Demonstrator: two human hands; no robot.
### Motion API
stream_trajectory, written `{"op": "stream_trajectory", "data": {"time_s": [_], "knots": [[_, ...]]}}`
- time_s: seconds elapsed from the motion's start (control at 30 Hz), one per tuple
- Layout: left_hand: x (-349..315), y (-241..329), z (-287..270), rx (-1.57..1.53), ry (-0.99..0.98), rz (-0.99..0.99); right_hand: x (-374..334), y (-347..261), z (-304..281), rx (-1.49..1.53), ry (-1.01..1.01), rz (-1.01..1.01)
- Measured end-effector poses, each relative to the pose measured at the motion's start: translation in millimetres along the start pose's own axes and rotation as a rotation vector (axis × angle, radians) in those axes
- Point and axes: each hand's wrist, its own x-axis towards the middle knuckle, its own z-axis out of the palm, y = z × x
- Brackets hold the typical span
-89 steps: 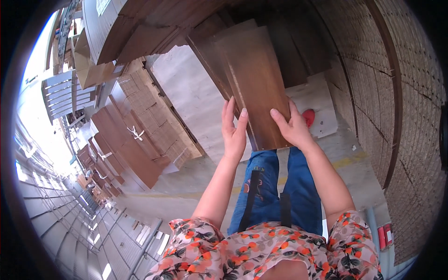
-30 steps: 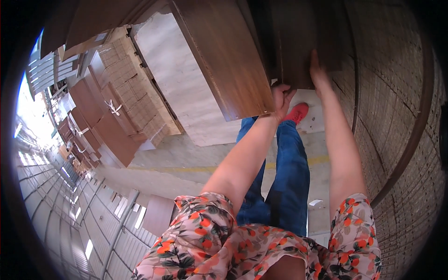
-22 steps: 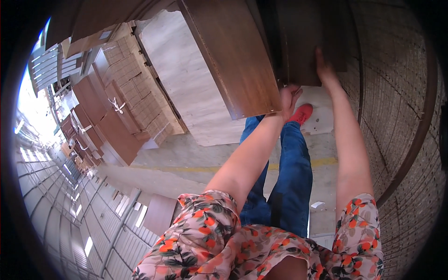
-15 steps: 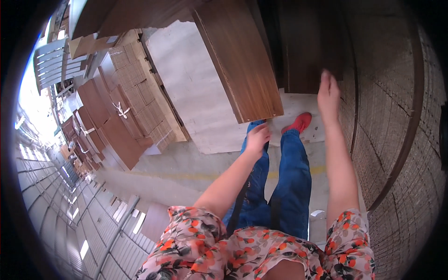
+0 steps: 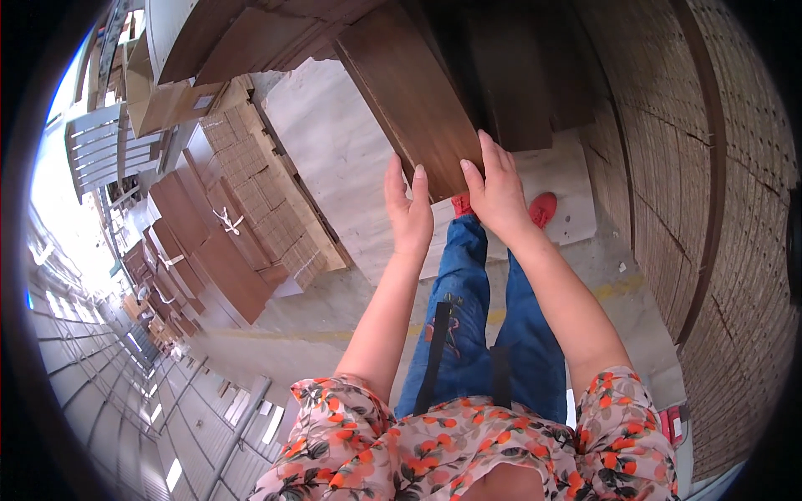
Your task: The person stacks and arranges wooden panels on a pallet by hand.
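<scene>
A long brown wood-grain panel (image 5: 418, 104) lies ahead of me, its narrow end toward my feet; whether it is one piece or a stack I cannot tell. My left hand (image 5: 410, 213) is at the left corner of that end, fingers stretched out and thumb up. At the right corner, my right hand (image 5: 499, 190) lies with extended fingers along the panel's side edge. Both palms face the panel from opposite sides, and neither hand is closed round it. The right fingers seem to touch the edge; left contact is unclear.
Darker brown panels (image 5: 514, 100) lie right of it in shadow. A tall stack of flat cardboard-like sheets (image 5: 668, 184) rises along my right. To the left are a pale sheet (image 5: 322, 125) on the floor, strapped brown panels (image 5: 221, 267) and a cardboard box (image 5: 163, 96).
My right hand has swung left from the darker panels to the brown panel's right edge. My left hand has moved up and left to its left corner, fingers now extended. My view has shifted slightly.
</scene>
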Motion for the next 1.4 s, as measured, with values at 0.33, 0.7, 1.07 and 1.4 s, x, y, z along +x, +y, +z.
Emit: {"op": "stream_trajectory", "data": {"time_s": [0.33, 0.7, 1.07, 1.4], "knots": [[23.9, 2.3, -1.9, 0.041, 0.02, -0.03, 7.7, 20.5, 4.0, 0.12, 0.006, -0.021], [-52.3, -40.9, -9.8, -0.182, 0.063, -0.121, 1.3, 36.1, -18.7, 0.457, 0.113, 0.396], [-274.7, -175.5, -54.9, 0.134, -0.051, -0.595, -27.2, 92.0, -114.2, 0.585, 0.197, 0.522], [-293.7, -210.7, -83.9, 0.716, -0.452, -0.375, 45.9, 149.6, -34.2, 0.081, 0.355, 0.431]]}}
